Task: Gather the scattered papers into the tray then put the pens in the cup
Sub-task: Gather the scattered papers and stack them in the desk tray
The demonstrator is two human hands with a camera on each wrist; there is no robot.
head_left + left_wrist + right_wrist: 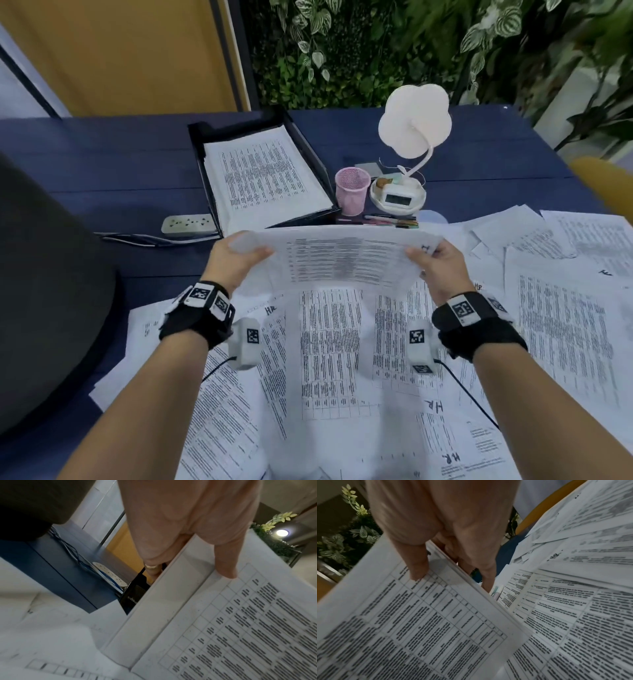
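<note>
Pinching one sheet (342, 260): left hand (236, 260), right hand (435, 263) (only head view shows tray (308, 144)).

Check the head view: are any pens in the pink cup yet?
No: the pink mesh cup looks empty, and the pens lie on the table beside its base.

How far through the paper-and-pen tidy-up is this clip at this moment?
Early. Done: some printed sheets already lie in the black tray. In hand: the left hand and right hand pinch opposite edges of a held stack of sheets, lifted above the desk. Left: many scattered papers still cover the desk, and the pens lie beside the pink mesh cup, which looks empty.
</note>
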